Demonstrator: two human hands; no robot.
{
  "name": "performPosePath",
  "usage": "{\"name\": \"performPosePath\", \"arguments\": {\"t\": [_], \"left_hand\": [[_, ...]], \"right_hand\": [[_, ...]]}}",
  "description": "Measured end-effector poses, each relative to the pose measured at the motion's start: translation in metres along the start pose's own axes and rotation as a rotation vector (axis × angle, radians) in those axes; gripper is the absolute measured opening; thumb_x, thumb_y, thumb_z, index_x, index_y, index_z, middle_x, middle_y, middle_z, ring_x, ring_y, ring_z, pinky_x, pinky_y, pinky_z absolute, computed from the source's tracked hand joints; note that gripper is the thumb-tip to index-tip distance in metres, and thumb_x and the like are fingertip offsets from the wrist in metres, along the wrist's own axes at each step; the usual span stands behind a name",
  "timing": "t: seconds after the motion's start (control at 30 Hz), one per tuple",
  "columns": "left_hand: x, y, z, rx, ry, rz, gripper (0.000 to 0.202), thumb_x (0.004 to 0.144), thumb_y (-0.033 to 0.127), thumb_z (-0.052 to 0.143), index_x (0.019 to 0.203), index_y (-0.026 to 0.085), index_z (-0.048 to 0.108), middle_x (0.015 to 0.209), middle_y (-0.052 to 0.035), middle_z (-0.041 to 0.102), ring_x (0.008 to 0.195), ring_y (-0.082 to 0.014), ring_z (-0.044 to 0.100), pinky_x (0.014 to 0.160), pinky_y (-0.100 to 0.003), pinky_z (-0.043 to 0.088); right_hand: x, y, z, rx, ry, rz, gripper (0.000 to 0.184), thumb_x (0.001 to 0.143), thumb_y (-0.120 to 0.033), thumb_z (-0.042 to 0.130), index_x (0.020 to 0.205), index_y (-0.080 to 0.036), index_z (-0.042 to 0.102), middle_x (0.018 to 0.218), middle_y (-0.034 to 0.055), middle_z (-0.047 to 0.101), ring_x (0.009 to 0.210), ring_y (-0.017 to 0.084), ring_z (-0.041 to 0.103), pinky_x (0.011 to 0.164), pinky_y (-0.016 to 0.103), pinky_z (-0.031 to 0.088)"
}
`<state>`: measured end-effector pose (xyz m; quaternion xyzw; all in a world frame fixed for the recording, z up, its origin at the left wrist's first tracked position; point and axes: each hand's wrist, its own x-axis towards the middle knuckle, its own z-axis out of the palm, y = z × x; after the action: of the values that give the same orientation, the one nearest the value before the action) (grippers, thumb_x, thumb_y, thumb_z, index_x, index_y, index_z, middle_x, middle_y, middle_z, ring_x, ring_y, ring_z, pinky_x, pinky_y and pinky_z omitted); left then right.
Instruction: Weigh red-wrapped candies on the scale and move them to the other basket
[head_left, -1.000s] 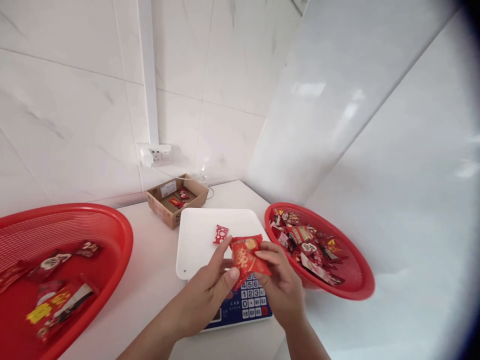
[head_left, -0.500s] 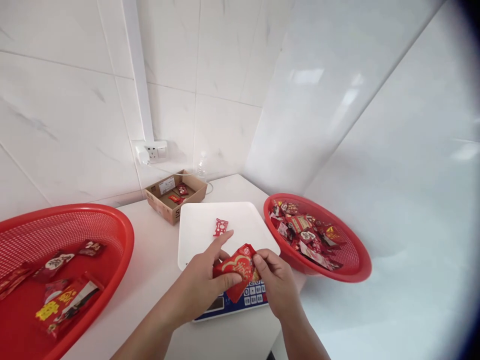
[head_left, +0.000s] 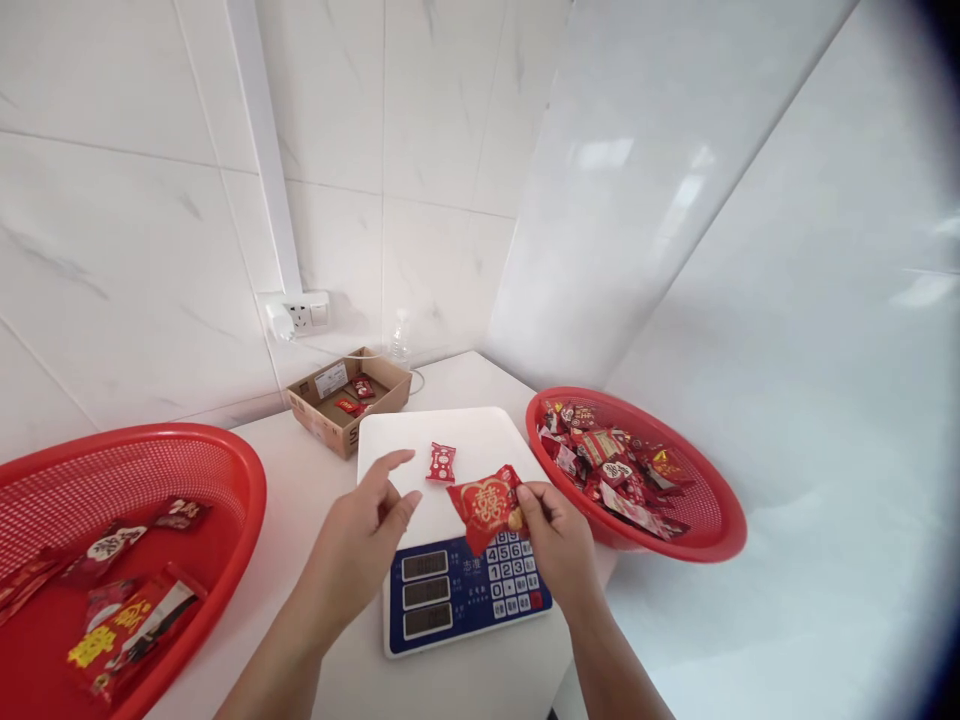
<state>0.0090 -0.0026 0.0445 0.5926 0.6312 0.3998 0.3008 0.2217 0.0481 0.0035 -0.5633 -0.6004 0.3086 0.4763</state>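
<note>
My right hand (head_left: 553, 538) pinches a red sweet packet (head_left: 484, 506) with a gold heart print, holding it over the front edge of the scale's white pan (head_left: 390, 450). My left hand (head_left: 365, 538) hovers beside it with fingers spread and nothing in it, just left of the packet. A small red wrapped sweet (head_left: 441, 462) lies on the pan. The blue keypad and displays of the scale (head_left: 465, 592) show below my hands.
A red basket (head_left: 716, 545) full of wrapped sweets stands to the right. A bigger red basket (head_left: 247, 480) with several packets is at the left. An open cardboard box (head_left: 324, 420) with sweets sits near the tiled wall, below a socket (head_left: 300, 317).
My left hand has let go of the red packet and opened, moving left. My right hand keeps the packet and has turned it flat over the scale.
</note>
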Motion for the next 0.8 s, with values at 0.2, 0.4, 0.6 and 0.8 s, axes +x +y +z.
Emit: {"name": "performPosePath", "arguments": {"t": [0.2, 0.4, 0.6, 0.8], "left_hand": [[-0.004, 0.002, -0.009, -0.009, 0.109, 0.044, 0.046, 0.085, 0.050, 0.046, 0.124, 0.026, 0.050, 0.065, 0.0051, 0.054, 0.061, -0.0141, 0.051, 0.057, -0.025, 0.042], [-0.005, 0.004, -0.005, 0.038, 0.088, 0.064, 0.043, 0.085, 0.050, 0.046, 0.121, 0.027, 0.053, 0.066, 0.0045, 0.058, 0.061, -0.0136, 0.053, 0.056, -0.024, 0.044], [-0.003, 0.003, -0.004, 0.069, 0.035, 0.093, 0.043, 0.085, 0.051, 0.045, 0.119, 0.027, 0.057, 0.069, 0.0031, 0.062, 0.063, -0.0142, 0.057, 0.058, -0.024, 0.046], [-0.001, 0.002, -0.004, 0.094, 0.061, 0.123, 0.044, 0.082, 0.054, 0.046, 0.113, 0.025, 0.059, 0.067, 0.0027, 0.063, 0.061, -0.0148, 0.057, 0.056, -0.024, 0.045]], "right_hand": [[0.028, 0.012, -0.009, -0.168, 0.093, -0.062, 0.056, 0.083, -0.057, 0.046, 0.119, -0.016, 0.061, 0.114, 0.0135, 0.066, 0.098, 0.026, 0.063, 0.080, 0.039, 0.051], [0.012, 0.017, 0.000, -0.549, -0.270, -0.230, 0.048, 0.092, -0.045, 0.041, 0.133, -0.024, 0.053, 0.145, 0.0076, 0.045, 0.140, 0.028, 0.028, 0.113, 0.054, 0.021], [0.019, -0.002, 0.016, -0.776, -0.501, -0.235, 0.050, 0.096, -0.044, 0.035, 0.137, -0.020, 0.049, 0.154, 0.0104, 0.028, 0.143, 0.027, 0.019, 0.115, 0.052, 0.014], [0.038, -0.007, 0.028, -0.778, -0.557, -0.246, 0.054, 0.095, -0.050, 0.034, 0.142, -0.024, 0.042, 0.156, 0.0075, 0.022, 0.144, 0.028, 0.014, 0.113, 0.059, 0.007]]}}
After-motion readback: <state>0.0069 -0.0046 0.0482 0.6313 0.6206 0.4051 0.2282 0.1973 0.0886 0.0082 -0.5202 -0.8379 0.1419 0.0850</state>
